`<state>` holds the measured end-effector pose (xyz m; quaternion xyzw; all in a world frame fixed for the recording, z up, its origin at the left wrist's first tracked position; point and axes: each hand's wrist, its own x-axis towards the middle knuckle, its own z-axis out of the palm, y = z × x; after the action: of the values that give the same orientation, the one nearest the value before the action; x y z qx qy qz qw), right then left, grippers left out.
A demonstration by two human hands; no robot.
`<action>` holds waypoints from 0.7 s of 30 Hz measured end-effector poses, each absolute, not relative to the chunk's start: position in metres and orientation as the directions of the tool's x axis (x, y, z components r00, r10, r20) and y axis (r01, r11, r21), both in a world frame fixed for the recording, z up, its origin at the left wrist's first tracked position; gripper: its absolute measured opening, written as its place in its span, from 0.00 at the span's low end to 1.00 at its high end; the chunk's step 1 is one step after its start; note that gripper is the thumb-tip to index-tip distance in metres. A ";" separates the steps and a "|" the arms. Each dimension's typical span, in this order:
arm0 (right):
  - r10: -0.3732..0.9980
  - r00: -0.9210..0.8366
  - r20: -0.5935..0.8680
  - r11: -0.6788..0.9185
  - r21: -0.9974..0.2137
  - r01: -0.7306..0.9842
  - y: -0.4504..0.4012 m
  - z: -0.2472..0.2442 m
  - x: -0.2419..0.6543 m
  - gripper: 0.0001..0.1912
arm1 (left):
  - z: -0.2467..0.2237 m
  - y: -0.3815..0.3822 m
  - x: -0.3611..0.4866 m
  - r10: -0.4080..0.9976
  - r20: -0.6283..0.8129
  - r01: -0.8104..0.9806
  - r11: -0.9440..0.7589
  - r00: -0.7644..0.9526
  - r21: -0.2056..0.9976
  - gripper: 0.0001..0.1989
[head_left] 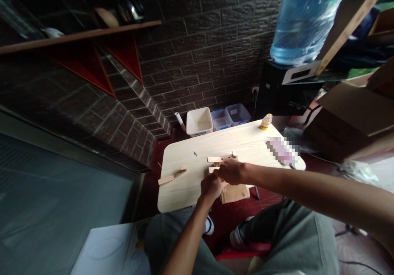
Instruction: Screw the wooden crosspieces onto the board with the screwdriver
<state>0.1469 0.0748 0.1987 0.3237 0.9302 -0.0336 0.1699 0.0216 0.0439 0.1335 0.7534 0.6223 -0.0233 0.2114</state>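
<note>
Both hands meet over the front of the pale wooden table (184, 195). My left hand (212, 186) is closed at the near end of a light wooden piece (213, 170). My right hand (231, 171) lies against the left one, its fingers bent down over the same wooden piece. What lies between the fingertips is hidden. Just beyond them is a wooden strip (215, 159) with dark holes, partly covered by the right hand. Another wooden part (168, 179) with a rounded end rests at the table's left. A few small dark screws or pins (195, 154) lie near the back.
A small bottle with a yellow cap (266, 122) stands at the far right corner, and a blurred-out flat object (280, 151) lies in front of it. Plastic bins (199, 121) stand behind the table. A cardboard piece (235, 194) is below the front edge.
</note>
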 end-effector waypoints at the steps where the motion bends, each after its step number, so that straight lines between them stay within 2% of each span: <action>1: 0.580 -0.736 -0.350 0.794 0.042 0.606 0.076 0.198 0.148 0.23 | 0.135 0.044 0.022 0.925 -0.304 0.944 -0.134 0.229 0.303 0.14; 5: 0.565 -0.733 -0.380 0.794 0.008 0.608 0.080 0.201 0.152 0.20 | 0.135 0.045 0.021 0.918 -0.331 0.935 -0.098 0.216 0.340 0.12; 12: 0.584 -0.687 -0.432 0.751 -0.034 0.660 0.088 0.203 0.153 0.08 | 0.125 0.044 0.023 0.937 -0.312 0.953 -0.061 0.158 0.297 0.11; 18: 0.681 -0.654 -0.330 0.699 0.027 0.715 0.093 0.185 0.146 0.10 | 0.114 0.044 0.024 0.946 -0.291 0.958 -0.062 0.146 0.280 0.12; 21: 0.650 -0.704 -0.287 0.747 0.067 0.662 0.089 0.190 0.142 0.12 | 0.110 0.045 0.024 0.949 -0.291 0.963 -0.046 0.125 0.265 0.13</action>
<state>0.1423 0.0886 0.1897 0.3553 0.9228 -0.0208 0.1477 0.0242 0.0450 0.1099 0.7229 0.6612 -0.0184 0.1998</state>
